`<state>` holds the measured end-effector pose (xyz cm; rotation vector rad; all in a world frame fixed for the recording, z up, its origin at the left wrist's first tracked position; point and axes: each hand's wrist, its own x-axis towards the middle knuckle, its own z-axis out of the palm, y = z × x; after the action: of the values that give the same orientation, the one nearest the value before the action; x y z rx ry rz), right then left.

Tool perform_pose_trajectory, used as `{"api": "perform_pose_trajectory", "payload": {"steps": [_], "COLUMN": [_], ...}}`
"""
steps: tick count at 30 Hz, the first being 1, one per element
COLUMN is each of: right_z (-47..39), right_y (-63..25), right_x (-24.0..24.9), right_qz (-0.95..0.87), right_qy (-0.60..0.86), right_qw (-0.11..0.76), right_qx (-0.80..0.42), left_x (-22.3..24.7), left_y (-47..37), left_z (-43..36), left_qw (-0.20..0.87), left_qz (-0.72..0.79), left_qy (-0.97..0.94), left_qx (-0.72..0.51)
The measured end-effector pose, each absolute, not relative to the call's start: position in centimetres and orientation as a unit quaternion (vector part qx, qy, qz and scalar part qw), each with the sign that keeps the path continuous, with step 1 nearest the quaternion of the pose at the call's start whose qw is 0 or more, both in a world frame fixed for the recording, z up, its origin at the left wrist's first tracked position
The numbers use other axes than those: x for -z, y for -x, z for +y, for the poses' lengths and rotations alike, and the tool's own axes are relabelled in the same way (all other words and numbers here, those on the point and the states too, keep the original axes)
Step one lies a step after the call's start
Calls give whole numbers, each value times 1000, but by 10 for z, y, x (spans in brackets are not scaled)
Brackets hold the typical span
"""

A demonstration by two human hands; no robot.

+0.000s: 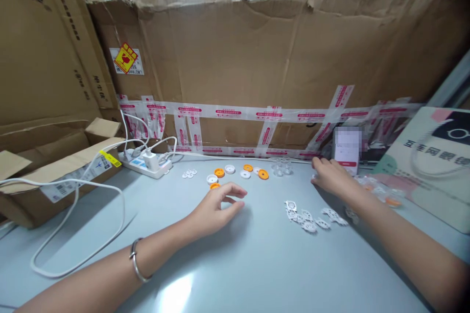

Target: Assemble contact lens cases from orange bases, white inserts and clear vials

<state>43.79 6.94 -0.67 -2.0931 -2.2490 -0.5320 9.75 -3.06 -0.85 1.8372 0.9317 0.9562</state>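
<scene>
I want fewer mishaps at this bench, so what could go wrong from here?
The left hand is close to an orange round plastic part, so a small move might nudge it. The right hand is beside an upright phone with a lit screen, which a bump could tip. The right forearm stretches near white openwork plastic pieces and might sweep some aside.

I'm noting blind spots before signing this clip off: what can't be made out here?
All in the head view:
Screen text on the phone: blurred by pixelation.
What, if anything, the right hand grips: too small, partly covered by the hand.
Part of the nearest orange plastic wheel: hidden behind the left hand.
Left end of the open cardboard box: cut off by the left edge.
</scene>
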Motion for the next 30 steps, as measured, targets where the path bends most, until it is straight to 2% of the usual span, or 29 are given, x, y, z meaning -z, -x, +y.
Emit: {"api": "perform_pose_trajectory", "payload": {"steps": [3, 5, 8, 9, 14, 19, 25, 30], "right_z": [68, 67, 66, 66, 66, 66, 65, 65], "right_y": [-436, -436, -436, -436, -438, -439, -437, -427], "right_x": [7, 7, 8, 9, 12, 15, 12, -1], "right_qz": [-721, -719, -716, -715, -713, -718, -721, -732], "right_qy": [662, 660, 658, 658, 660, 658, 654, 637], "right_qw": [3, -2, -5, -6, -15, -16, 2, 39], "right_qx": [202, 217, 233, 236, 234, 227, 229, 236], "left_x": [-2, -9, -14, -13, -3, 7, 18, 3], "left_y": [-86, -71, -39, -26, 24, 30, 23, 7], "left_z": [-18, -3, 26, 36, 66, 71, 71, 59], "left_qw": [349, 251, 39, 21, 9, 13, 18, 17], "left_qz": [381, 427, 523, 545, 616, 635, 639, 615], "left_qy": [-759, -769, -794, -788, -763, -758, -754, -763], "left_qx": [-395, -405, -309, -287, -198, -150, -153, -200]}}
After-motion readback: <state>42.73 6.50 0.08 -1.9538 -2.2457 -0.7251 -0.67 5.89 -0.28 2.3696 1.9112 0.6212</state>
